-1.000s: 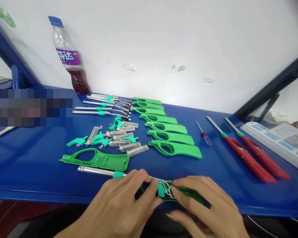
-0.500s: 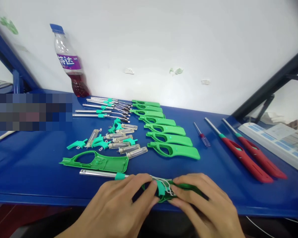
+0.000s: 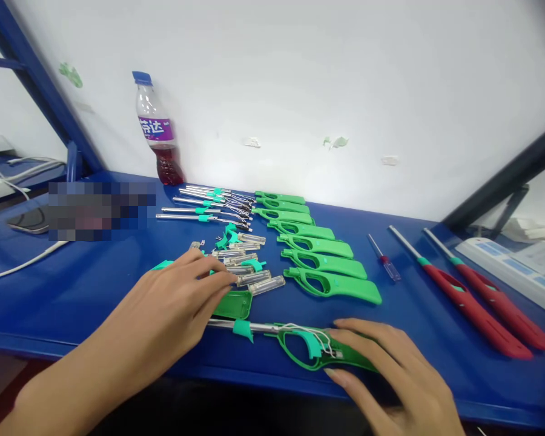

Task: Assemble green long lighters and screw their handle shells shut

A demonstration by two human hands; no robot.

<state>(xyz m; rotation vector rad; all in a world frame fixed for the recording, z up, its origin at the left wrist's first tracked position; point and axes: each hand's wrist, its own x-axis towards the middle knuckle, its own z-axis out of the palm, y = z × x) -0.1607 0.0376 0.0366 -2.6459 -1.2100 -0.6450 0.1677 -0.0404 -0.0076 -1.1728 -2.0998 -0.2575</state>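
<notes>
My right hand point(image 3: 390, 369) holds a green lighter handle half point(image 3: 295, 357) near the table's front edge, thumb below and fingers above it. In that half lie a teal trigger point(image 3: 313, 344), white wires and the end of a metal lighter tube point(image 3: 263, 327) with a teal collar. My left hand point(image 3: 186, 290) reaches over the clear fuel tanks point(image 3: 267, 284), thumb and index slightly apart at the near end of one; whether they touch it I cannot tell. Under this hand, another green handle half point(image 3: 236, 304) is partly hidden.
Several green handle halves point(image 3: 331, 286) lie in a column behind, beside wired metal tubes point(image 3: 186, 217). Rightward are a screwdriver point(image 3: 386, 260), two red lighters point(image 3: 472, 303) and a white power strip point(image 3: 504, 266). A drink bottle point(image 3: 163, 139) stands against the wall.
My left hand has left the handle half and moved left and up to the fuel tanks. My right hand stays on the handle half. The camera view has shifted left.
</notes>
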